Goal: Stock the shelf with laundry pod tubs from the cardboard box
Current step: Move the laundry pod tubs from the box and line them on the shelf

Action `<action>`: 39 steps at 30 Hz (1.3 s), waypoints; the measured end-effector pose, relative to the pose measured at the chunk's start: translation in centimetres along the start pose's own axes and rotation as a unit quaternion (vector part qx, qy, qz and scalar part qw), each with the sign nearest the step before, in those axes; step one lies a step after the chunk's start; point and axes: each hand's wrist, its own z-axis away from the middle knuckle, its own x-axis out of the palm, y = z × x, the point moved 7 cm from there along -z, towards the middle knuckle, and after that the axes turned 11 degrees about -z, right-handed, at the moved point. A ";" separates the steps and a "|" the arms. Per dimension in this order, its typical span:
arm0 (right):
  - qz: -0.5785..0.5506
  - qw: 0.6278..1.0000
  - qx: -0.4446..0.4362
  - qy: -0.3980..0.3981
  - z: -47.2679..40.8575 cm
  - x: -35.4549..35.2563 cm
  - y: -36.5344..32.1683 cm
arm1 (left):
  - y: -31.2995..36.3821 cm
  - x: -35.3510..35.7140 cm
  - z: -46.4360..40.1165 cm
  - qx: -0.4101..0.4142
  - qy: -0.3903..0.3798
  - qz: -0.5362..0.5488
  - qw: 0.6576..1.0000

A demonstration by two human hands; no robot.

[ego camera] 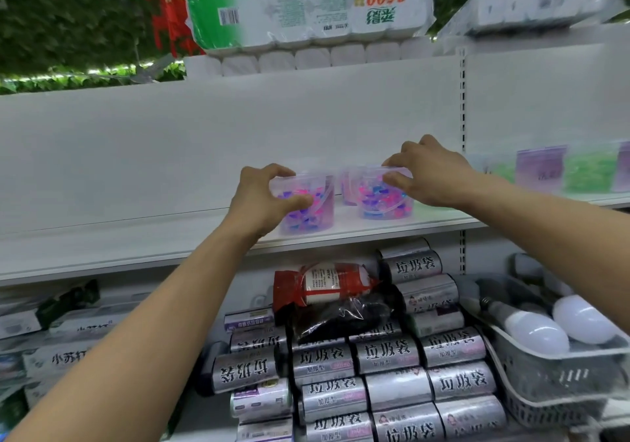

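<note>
Two clear tubs of pink, purple and blue laundry pods stand on the white shelf. My left hand grips the left tub round its rim, thumb in front and fingers over the top. My right hand grips the right tub at its lid from the right side. A third tub shows partly behind the two. The cardboard box is out of view.
Further right on the same shelf stand purple and green pod packs. Below lie rolls of bin bags, a red packet and a grey basket of light bulbs. Toilet paper packs top the unit.
</note>
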 end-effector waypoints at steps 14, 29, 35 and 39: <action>-0.023 1.000 0.016 0.009 0.8 0.9 0.1 | 1.1 1.4 0.5 0.023 0.024 -0.016 0.999; -0.028 0.991 -0.010 0.131 17.7 -2.6 8.1 | 12.7 11.1 14.0 0.240 0.081 -0.047 0.966; 0.016 0.995 0.091 0.047 27.6 -5.8 18.8 | 20.5 23.1 18.5 0.254 -0.047 -0.024 0.966; 0.023 0.975 0.218 -0.017 36.3 -10.4 29.8 | 28.9 33.7 23.9 0.275 -0.162 0.004 0.948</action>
